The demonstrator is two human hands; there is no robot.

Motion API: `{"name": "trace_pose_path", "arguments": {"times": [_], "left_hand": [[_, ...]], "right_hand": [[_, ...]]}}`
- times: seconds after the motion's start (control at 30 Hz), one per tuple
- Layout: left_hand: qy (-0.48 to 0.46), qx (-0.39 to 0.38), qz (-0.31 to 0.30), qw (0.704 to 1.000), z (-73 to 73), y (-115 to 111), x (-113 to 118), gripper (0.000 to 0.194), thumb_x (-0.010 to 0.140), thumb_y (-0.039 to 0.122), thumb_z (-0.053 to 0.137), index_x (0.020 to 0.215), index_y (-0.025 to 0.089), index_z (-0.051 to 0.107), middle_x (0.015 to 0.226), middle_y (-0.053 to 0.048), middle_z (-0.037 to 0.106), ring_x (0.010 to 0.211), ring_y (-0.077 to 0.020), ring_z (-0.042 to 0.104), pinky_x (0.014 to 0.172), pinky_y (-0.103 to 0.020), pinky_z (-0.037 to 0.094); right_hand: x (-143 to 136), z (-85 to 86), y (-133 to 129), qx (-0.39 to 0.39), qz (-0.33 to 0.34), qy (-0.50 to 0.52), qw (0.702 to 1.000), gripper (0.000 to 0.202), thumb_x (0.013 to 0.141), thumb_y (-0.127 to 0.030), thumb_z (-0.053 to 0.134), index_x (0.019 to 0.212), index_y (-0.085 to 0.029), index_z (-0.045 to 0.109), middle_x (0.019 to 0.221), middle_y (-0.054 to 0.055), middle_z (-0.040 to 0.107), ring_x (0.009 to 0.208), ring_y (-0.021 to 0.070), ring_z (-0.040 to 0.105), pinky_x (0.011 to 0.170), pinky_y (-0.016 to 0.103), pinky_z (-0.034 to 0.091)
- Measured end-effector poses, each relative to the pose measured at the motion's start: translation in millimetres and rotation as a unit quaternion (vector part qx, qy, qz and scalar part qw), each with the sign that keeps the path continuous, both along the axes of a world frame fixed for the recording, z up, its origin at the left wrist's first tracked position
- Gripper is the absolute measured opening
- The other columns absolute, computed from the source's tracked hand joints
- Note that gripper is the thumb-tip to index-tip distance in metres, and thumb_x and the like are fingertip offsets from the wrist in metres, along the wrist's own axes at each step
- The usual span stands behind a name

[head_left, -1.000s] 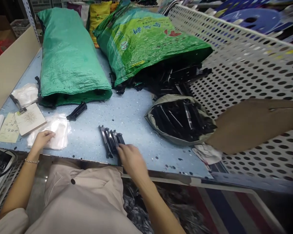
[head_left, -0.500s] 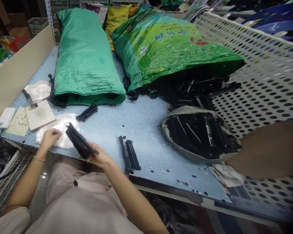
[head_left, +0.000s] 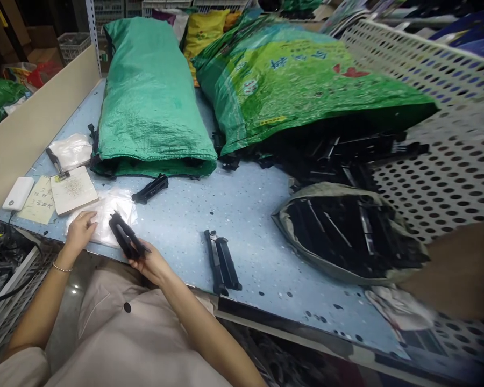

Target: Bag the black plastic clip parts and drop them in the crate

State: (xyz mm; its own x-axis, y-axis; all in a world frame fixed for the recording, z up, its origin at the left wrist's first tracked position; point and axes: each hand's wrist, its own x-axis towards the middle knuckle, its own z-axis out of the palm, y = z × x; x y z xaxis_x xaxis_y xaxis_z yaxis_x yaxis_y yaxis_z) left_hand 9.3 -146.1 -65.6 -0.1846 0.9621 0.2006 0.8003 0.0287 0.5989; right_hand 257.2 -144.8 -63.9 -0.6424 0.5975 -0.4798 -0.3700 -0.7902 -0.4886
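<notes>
My right hand [head_left: 150,264] is closed around a pair of long black plastic parts [head_left: 126,236], held tilted above the table's front edge. My left hand [head_left: 79,232] lies at the stack of clear plastic bags [head_left: 105,217]. Its fingers are bent, thumb and forefinger a little apart, with nothing visible between them. Behind the bags lies another black plastic part [head_left: 150,188]. To the right, two more black parts [head_left: 221,263] rest side by side on the blue tabletop [head_left: 250,215].
A green woven sack [head_left: 153,97] and a printed green sack [head_left: 306,80] lie at the back, black parts spilling from the latter. An open grey sack [head_left: 347,231] of black parts sits right, by a perforated white panel [head_left: 460,161]. A square board [head_left: 73,189] and white device [head_left: 18,193] lie left.
My left hand has drawn slightly back toward me, its thumb and forefinger parting. My right hand has turned the black parts a little and lowered them. The camera view has shifted left.
</notes>
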Motion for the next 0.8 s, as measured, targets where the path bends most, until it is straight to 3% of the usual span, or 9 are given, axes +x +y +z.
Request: {"name": "trace_pose_path", "arguments": {"times": [0.1, 0.2, 0.3, 0.4, 0.5, 0.6, 0.7, 0.77, 0.8], "left_hand": [[0.079, 0.049, -0.033, 0.995, 11.0, -7, 9, 0.048, 0.088, 0.013, 0.049, 0.136, 0.016, 0.057, 0.136, -0.016, 0.058, 0.108, -0.0245, 0.067, 0.098, -0.042, 0.055], [0.131, 0.1, -0.111, 0.98, 21.7, -21, 39, 0.064, 0.09, 0.004, 0.038, 0.152, 0.016, 0.037, 0.148, -0.018, 0.049, 0.135, -0.0279, 0.052, 0.107, -0.044, 0.051], [0.129, 0.153, -0.236, 0.951, 25.6, -41, 83, 0.071, 0.092, 0.001, 0.034, 0.159, 0.018, 0.019, 0.148, -0.017, 0.05, 0.138, -0.0247, 0.049, 0.109, -0.041, 0.052], [0.1, 0.173, -0.314, 0.928, 24.1, -57, 129, 0.07, 0.093, 0.002, 0.034, 0.159, 0.015, 0.014, 0.147, -0.017, 0.052, 0.138, -0.0238, 0.05, 0.109, -0.04, 0.052], [0.075, 0.175, -0.392, 0.9, 21.3, -60, 159, 0.067, 0.095, 0.003, 0.033, 0.159, 0.014, 0.014, 0.145, -0.017, 0.053, 0.135, -0.0221, 0.053, 0.105, -0.034, 0.055], [0.069, 0.178, -0.411, 0.892, 17.4, -48, 156, 0.056, 0.098, 0.01, 0.04, 0.152, 0.018, 0.03, 0.135, -0.013, 0.062, 0.122, -0.0213, 0.063, 0.097, -0.033, 0.059], [0.075, 0.141, -0.23, 0.96, 12.1, -29, 125, 0.03, 0.098, 0.022, 0.048, 0.127, 0.017, 0.053, 0.117, -0.012, 0.066, 0.108, -0.0228, 0.067, 0.091, -0.037, 0.059], [0.119, 0.078, -0.097, 0.985, 8.2, -17, 100, 0.024, 0.095, 0.031, 0.055, 0.112, 0.015, 0.059, 0.108, -0.014, 0.064, 0.098, -0.0255, 0.067, 0.082, -0.039, 0.059], [0.146, 0.045, -0.067, 0.986, 6.2, -12, 88, 0.024, 0.094, 0.034, 0.057, 0.107, 0.015, 0.06, 0.106, -0.014, 0.063, 0.097, -0.0269, 0.065, 0.08, -0.039, 0.057]], "right_hand": [[-4, 4.4, -2, 0.003, 0.058, 0.034, 0.998, 0.024, 0.086, -0.033, 0.07, 0.098, -0.014, 0.06, 0.073, 0.008, 0.07, 0.056, 0.0111, 0.063, 0.049, 0.017, 0.049], [-10, 4.2, 2, 0.017, 0.048, 0.033, 0.998, 0.03, 0.082, -0.036, 0.074, 0.097, -0.015, 0.058, 0.071, 0.005, 0.069, 0.058, 0.0124, 0.063, 0.048, 0.018, 0.047], [-5, -1.2, 12, 0.081, -0.064, -0.052, 0.993, 0.041, 0.071, -0.036, 0.08, 0.099, -0.021, 0.054, 0.068, -0.002, 0.066, 0.053, 0.011, 0.058, 0.047, 0.019, 0.044], [24, -0.6, 21, 0.153, -0.171, -0.134, 0.964, 0.057, 0.065, -0.034, 0.082, 0.114, -0.024, 0.055, 0.08, -0.003, 0.07, 0.063, 0.0115, 0.059, 0.058, 0.022, 0.049], [91, 10.7, 16, 0.186, -0.172, -0.211, 0.944, 0.051, 0.063, -0.04, 0.081, 0.108, -0.022, 0.064, 0.086, 0.003, 0.072, 0.072, 0.017, 0.064, 0.063, 0.027, 0.051], [204, 22.0, -17, 0.151, -0.235, -0.328, 0.903, 0.043, 0.05, -0.042, 0.084, 0.085, -0.023, 0.068, 0.076, 0.005, 0.069, 0.071, 0.021, 0.065, 0.063, 0.033, 0.051], [326, 19.7, -81, 0.042, -0.319, -0.464, 0.825, 0.043, 0.033, -0.034, 0.084, 0.072, -0.029, 0.066, 0.07, 0.011, 0.064, 0.059, 0.0209, 0.059, 0.058, 0.039, 0.048], [383, 9.8, -132, -0.044, -0.341, -0.535, 0.772, 0.036, 0.033, -0.036, 0.081, 0.063, -0.032, 0.062, 0.065, 0.013, 0.06, 0.051, 0.0224, 0.055, 0.051, 0.043, 0.043], [398, 3.4, -154, -0.051, -0.353, -0.562, 0.746, 0.033, 0.034, -0.036, 0.079, 0.06, -0.032, 0.061, 0.062, 0.014, 0.058, 0.048, 0.0224, 0.053, 0.049, 0.043, 0.041]]}}
